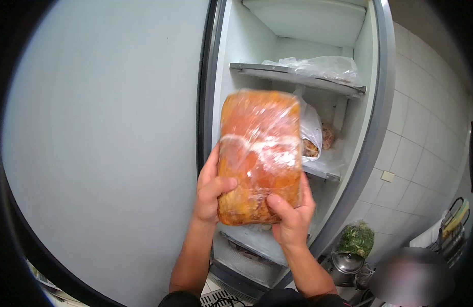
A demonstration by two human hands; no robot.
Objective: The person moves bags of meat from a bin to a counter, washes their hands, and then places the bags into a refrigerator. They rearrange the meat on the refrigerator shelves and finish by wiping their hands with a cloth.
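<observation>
A rectangular orange-brown block of food [259, 158], tightly wrapped in clear plastic film, is held up in front of an upright freezer. What the food is, I cannot make out. My left hand [210, 192] grips its lower left side, thumb across the front. On the lower right, my right hand [293, 212] clasps it the same way, thumb pressed on the film. Behind the block are the freezer's frosty shelves, partly hidden by it. A white plastic bag [312, 123] with browned food showing lies on the middle shelf [323, 171].
A clear plastic bag [331, 69] rests on the upper shelf [293, 77]. The open freezer door [108, 143] fills the left side. At the lower right stand a bag of green leaves [356, 238], a metal pot [346, 263] and a blurred round shape [411, 276], near a tiled wall [410, 148].
</observation>
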